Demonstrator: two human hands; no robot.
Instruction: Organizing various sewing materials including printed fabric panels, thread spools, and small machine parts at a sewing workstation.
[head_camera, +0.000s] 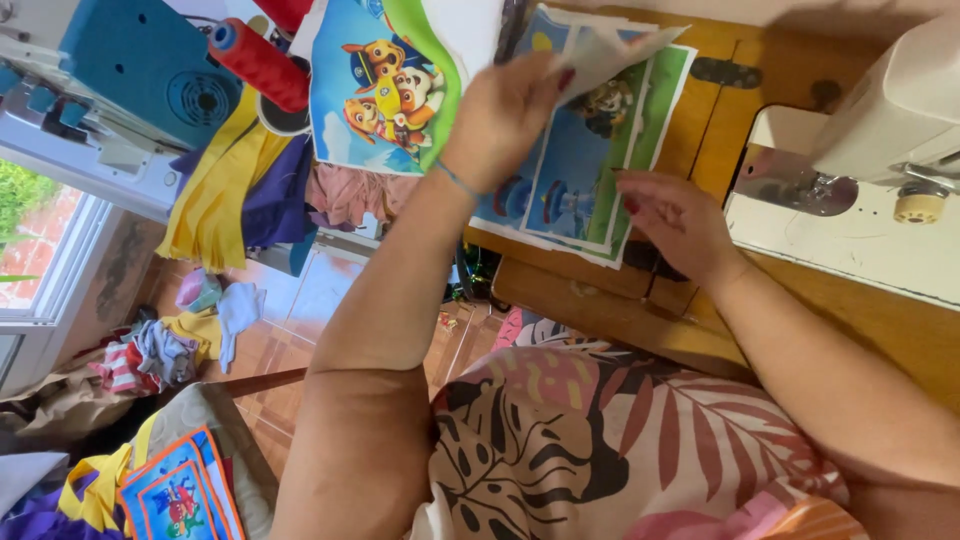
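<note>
The left hand (500, 110) lifts a printed cartoon fabric panel (610, 50) off a stack (580, 170) while the right hand (675, 220) rests beside it.

Cartoon-printed fabric panels (575, 165), stacked on table

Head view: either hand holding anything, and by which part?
Left hand pinches the top printed fabric panel by its upper edge, lifting it. Right hand holds nothing.

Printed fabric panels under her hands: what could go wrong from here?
1. The left hand lifts one corner of the printed fabric panels, whose stack overhangs the wooden table edge; the pieces could slide to the floor.
2. The right hand only rests lightly on the stack, so the layers may shift out of alignment.
3. The red thread cone lies nearby and might get knocked.
</note>
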